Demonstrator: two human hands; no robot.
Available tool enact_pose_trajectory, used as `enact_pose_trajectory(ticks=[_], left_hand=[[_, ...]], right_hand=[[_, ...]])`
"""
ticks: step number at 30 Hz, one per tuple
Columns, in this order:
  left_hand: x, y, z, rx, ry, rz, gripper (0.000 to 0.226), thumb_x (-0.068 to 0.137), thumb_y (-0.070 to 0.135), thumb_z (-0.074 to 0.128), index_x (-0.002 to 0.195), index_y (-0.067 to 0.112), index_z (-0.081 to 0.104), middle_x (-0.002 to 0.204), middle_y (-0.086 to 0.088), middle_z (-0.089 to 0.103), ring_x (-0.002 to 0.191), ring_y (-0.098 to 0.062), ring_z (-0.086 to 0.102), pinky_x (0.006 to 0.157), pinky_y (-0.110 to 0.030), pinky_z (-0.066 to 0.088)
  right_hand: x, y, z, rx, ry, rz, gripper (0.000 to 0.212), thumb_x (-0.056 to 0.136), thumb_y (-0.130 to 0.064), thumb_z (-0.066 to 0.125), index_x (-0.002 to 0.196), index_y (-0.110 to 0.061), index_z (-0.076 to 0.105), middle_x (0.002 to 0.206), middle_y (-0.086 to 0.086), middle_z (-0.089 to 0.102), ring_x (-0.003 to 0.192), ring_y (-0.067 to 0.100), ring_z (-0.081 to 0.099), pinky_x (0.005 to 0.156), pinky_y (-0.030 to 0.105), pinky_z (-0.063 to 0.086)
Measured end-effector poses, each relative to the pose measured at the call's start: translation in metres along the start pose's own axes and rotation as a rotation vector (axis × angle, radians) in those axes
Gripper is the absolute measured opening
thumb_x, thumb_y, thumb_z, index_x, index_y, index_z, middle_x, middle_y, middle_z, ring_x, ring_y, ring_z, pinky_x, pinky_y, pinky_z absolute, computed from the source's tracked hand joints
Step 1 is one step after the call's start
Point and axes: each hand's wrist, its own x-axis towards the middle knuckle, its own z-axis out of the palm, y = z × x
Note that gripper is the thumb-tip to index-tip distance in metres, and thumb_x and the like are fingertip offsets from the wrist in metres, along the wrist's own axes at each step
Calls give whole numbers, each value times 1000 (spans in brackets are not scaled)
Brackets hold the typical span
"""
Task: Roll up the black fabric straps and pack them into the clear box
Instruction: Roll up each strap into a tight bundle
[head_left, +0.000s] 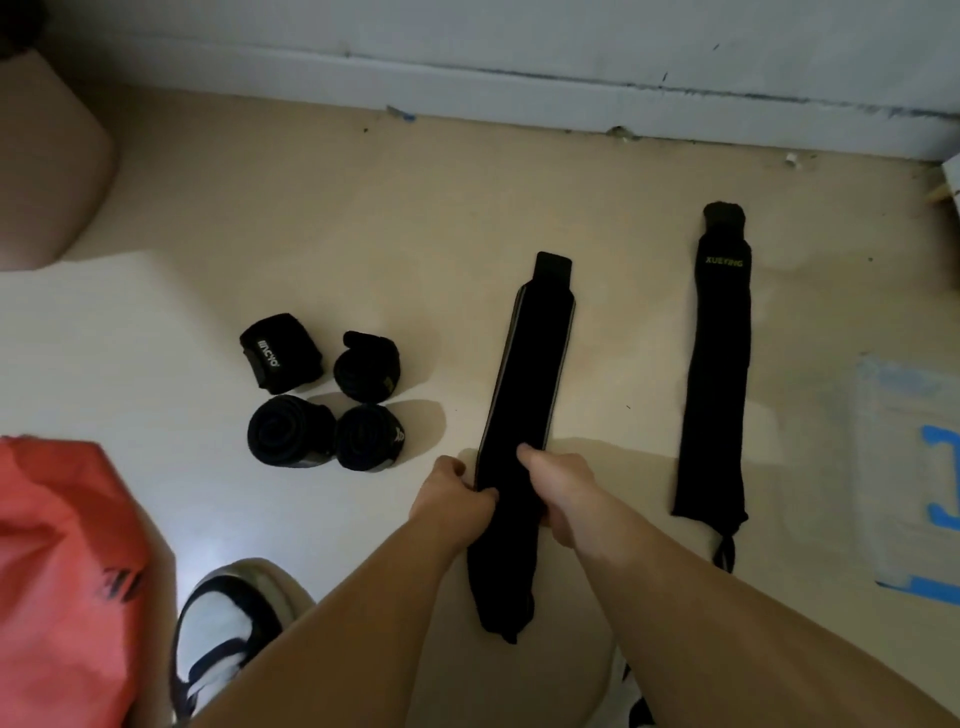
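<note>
The left hand (453, 492) and right hand (563, 493) pinch opposite edges of the limp, light centre strap (532, 364), probably best rolled from its 6 o'clock end.

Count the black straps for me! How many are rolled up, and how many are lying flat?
rolled straps: 4
flat straps: 2
Total: 6 black straps

Light: dim, cool indoor | Glare: pale sheen on floor (171, 525) by my shoe (223, 623) | Shadows: soft, falling right of rolled straps (322, 400) | Distortion: baseboard (519, 98) bows | Blur: red bag (62, 561), clear box (904, 467) smeared | Detail: strap (524, 374) I grip reads featureless black.
</note>
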Motion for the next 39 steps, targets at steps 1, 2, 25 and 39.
enact_pose_trajectory(ticks=[1, 2, 25, 39], left_hand=[[-1, 2, 0, -24, -31, -3, 60, 97, 26, 71, 149, 14, 44, 111, 1, 63, 104, -20, 65, 89, -33, 57], [-3, 5, 1, -46, -61, -4, 57, 97, 26, 71, 146, 14, 46, 110, 0, 64, 99, -19, 65, 79, -29, 57], [-220, 143, -72, -88, -44, 575, 16, 104, 26, 57, 111, 20, 70, 106, -7, 78, 97, -25, 76, 85, -37, 62], [-374, 175, -159, -430, -10, 774, 22, 111, 17, 51, 123, 17, 69, 109, -11, 81, 93, -26, 80, 75, -41, 65]], right_hand=[[-2, -1, 2, -13, -29, 20, 53, 101, -36, 69, 138, 0, 60, 123, 17, 70, 107, 37, 71, 101, 49, 60], [-5, -2, 4, -34, -55, 25, 52, 101, -36, 68, 139, -1, 60, 123, 17, 70, 108, 38, 71, 102, 49, 60], [-239, -105, -78, 341, -35, -444, 31, 91, -26, 66, 115, -8, 72, 113, 19, 76, 102, 41, 72, 97, 54, 58], [-438, -125, -102, 31, -250, -835, 20, 101, -23, 67, 112, -8, 75, 104, 16, 82, 93, 32, 80, 81, 43, 66]])
